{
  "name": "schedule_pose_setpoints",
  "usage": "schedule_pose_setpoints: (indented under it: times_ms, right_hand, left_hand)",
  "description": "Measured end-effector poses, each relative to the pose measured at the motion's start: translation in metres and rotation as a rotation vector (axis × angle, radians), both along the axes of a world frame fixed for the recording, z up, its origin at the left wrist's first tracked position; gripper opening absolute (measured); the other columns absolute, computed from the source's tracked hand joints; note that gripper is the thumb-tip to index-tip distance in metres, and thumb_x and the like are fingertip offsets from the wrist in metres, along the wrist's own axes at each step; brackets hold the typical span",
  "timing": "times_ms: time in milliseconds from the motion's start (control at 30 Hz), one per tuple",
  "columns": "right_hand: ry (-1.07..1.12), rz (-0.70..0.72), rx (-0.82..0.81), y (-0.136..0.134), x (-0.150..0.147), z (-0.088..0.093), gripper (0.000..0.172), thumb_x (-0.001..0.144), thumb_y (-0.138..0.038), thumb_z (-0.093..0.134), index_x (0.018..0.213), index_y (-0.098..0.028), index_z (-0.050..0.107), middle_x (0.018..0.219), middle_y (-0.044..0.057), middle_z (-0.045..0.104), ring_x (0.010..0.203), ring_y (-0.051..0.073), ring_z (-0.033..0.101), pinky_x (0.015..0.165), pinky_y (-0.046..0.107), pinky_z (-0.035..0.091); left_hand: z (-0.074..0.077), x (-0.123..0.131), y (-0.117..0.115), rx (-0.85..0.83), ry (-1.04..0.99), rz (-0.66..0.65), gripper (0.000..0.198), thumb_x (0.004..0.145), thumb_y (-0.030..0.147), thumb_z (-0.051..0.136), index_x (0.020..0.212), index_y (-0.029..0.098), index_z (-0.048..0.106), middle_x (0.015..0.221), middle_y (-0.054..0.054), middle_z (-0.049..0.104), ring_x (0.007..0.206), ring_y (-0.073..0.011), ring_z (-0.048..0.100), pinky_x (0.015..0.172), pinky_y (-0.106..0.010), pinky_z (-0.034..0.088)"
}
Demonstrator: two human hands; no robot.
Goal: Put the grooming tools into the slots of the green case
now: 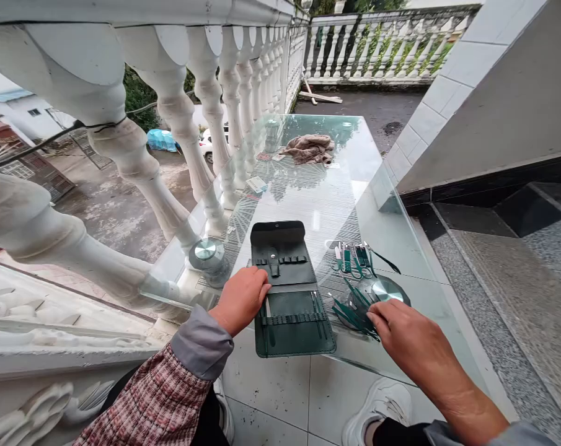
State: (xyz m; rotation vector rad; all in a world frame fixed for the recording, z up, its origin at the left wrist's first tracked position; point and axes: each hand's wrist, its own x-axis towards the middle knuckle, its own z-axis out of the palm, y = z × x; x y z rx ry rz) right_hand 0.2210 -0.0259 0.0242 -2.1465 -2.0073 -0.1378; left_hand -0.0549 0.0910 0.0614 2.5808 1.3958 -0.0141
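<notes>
A dark green case (292, 341) lies unfolded on the glass table, with elastic loops across both halves. A few slim tools (316, 310) sit in the loops of its near half. My left hand (243, 298) is closed at the case's left edge, by a thin tool; whether it grips the tool or the case is unclear. My right hand (403, 328) has its fingers pinched together at a pile of green-handled tools (354, 310); what they hold, if anything, is hidden. Beyond that pile lie clippers and small scissors (349, 259).
The glass table (377, 204) has round metal caps (206, 249) over its legs. A brown cloth (309, 148) and small cards (256, 184) rest farther back. A white balustrade (168, 124) runs along the left; stone steps (507, 272) rise at the right.
</notes>
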Motion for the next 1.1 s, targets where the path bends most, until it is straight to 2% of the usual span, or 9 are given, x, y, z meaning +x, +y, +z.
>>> schedule_pose_setpoints:
  times_ms: [100,233,500,633,800,1100]
  right_hand:
    - [0.017,0.009,-0.005,0.001,0.000,-0.003,0.021,0.084,-0.031,0.045,0.072,-0.022,0.058,0.070,0.001,0.060,0.063,0.017,0.056,0.054,0.027,0.034]
    - [-0.064,-0.015,-0.086,0.002,-0.002,-0.003,0.020,0.084,-0.026,0.043,0.072,-0.021,0.058,0.072,0.002,0.059,0.061,0.016,0.054,0.052,0.027,0.032]
    - [-0.134,-0.063,-0.308,0.003,-0.007,0.014,0.019,0.086,-0.021,0.042,0.076,-0.021,0.058,0.077,0.002,0.060,0.065,0.017,0.055,0.052,0.027,0.028]
    - [-0.190,-0.084,-0.359,0.004,-0.007,0.019,0.018,0.082,-0.013,0.043,0.071,-0.020,0.055,0.077,0.003,0.059,0.066,0.017,0.055,0.050,0.028,0.023]
    - [-0.183,-0.067,-0.343,0.004,-0.008,0.021,0.014,0.079,-0.014,0.046,0.070,-0.020,0.055,0.077,0.004,0.059,0.068,0.017,0.056,0.051,0.028,0.023]
    - [-0.167,-0.020,-0.147,-0.001,-0.003,0.012,0.014,0.078,-0.018,0.043,0.066,-0.021,0.049,0.068,0.002,0.056,0.063,0.017,0.051,0.053,0.029,0.027]
  left_hand:
    - [0.002,0.001,0.000,-0.006,0.013,0.008,0.017,0.093,0.028,0.043,0.085,0.018,0.054,0.088,-0.004,0.057,0.085,-0.0200,0.053,0.073,-0.030,0.040]
    - [0.003,0.002,-0.001,-0.014,0.019,0.009,0.016,0.093,0.027,0.044,0.084,0.018,0.054,0.089,-0.004,0.057,0.084,-0.0196,0.053,0.072,-0.029,0.041]
    - [0.003,0.002,-0.001,-0.012,0.027,0.013,0.016,0.092,0.027,0.044,0.084,0.019,0.054,0.089,-0.003,0.058,0.085,-0.0197,0.053,0.072,-0.029,0.041]
    - [0.003,0.002,-0.001,-0.007,0.024,0.012,0.016,0.092,0.028,0.044,0.084,0.018,0.054,0.089,-0.004,0.058,0.085,-0.0199,0.053,0.072,-0.029,0.041]
    - [0.003,0.002,-0.001,-0.004,0.014,0.001,0.016,0.092,0.027,0.044,0.084,0.018,0.054,0.088,-0.004,0.057,0.085,-0.0201,0.053,0.072,-0.030,0.041]
    - [0.001,0.002,-0.001,0.009,-0.012,0.008,0.015,0.092,0.026,0.044,0.084,0.018,0.054,0.087,-0.004,0.057,0.084,-0.0204,0.052,0.070,-0.030,0.040]
